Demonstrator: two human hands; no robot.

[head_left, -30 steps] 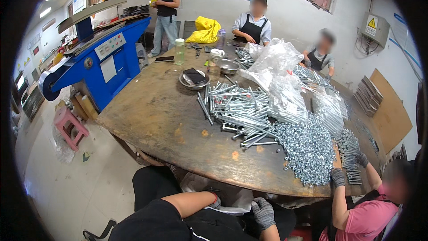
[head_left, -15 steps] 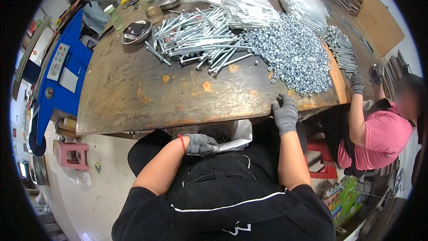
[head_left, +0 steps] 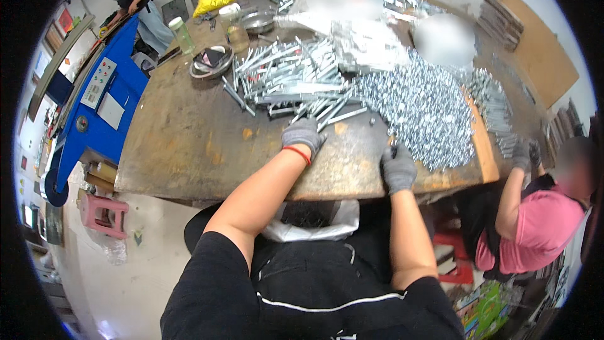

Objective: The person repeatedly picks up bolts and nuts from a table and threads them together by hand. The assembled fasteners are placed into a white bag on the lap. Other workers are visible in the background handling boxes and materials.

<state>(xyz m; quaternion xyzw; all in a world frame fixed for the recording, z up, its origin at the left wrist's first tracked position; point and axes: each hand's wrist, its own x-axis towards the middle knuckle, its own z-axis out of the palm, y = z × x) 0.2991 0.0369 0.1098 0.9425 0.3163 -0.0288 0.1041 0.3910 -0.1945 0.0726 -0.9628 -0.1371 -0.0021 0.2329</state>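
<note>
My left hand (head_left: pixel 303 136), in a grey glove, reaches over the tabletop to the near edge of a heap of long silver bolts (head_left: pixel 286 82). Its fingertips meet the bolt ends there, but blur hides whether they grip one. My right hand (head_left: pixel 398 170), gloved alike, is by the table's front edge, beside the near-left side of a big pile of silver nuts (head_left: pixel 425 110). Its fingers are bent together; whatever is between them is too small to make out. One loose nut (head_left: pixel 372 121) lies between the two piles.
Below the table edge, a white bag (head_left: pixel 343 223) with dark contents sits at my lap. Bowls (head_left: pixel 211 63), jars (head_left: pixel 181 34) and plastic bags (head_left: pixel 362 41) stand farther back. A co-worker in pink (head_left: pixel 541 230) works at right, beside more bolts (head_left: pixel 494 110). A blue machine (head_left: pixel 100 110) stands left.
My left hand has risen from the white bag at my lap and reached forward to the bolts. My right hand stays near the nuts. The whole view has shifted, showing more people at the back.
</note>
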